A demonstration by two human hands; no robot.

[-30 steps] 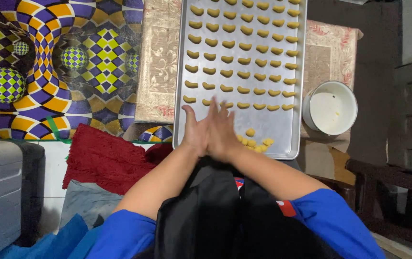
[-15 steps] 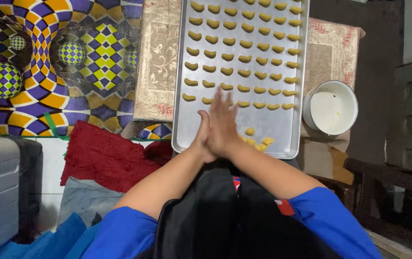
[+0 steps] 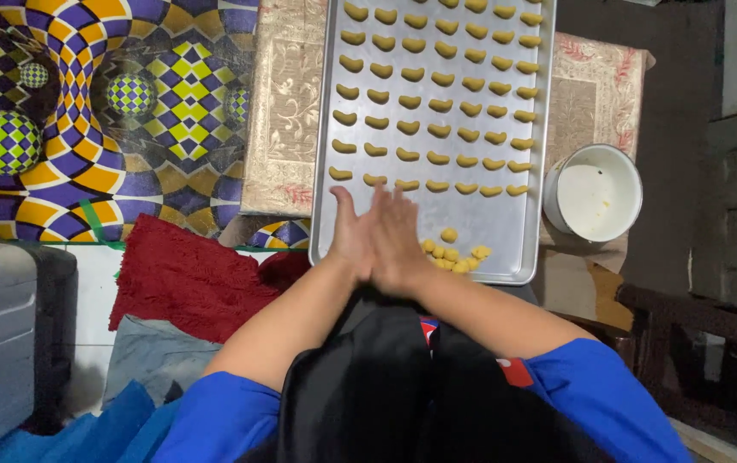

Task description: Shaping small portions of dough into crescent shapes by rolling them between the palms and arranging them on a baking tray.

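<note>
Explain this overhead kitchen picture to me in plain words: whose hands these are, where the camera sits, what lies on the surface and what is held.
There is no machine here. The picture comes from a camera worn on a person's head, looking down at that person's own two bare hands. The left hand and right hand are pressed palm to palm over the near end of a metal baking tray. Whether anything sits between the palms is hidden. On the tray lie rows of small curved yellow dough pieces, and a little heap of dough balls sits beside the right hand. A white bowl stands right of the tray. A red cloth lies to the left.
</note>
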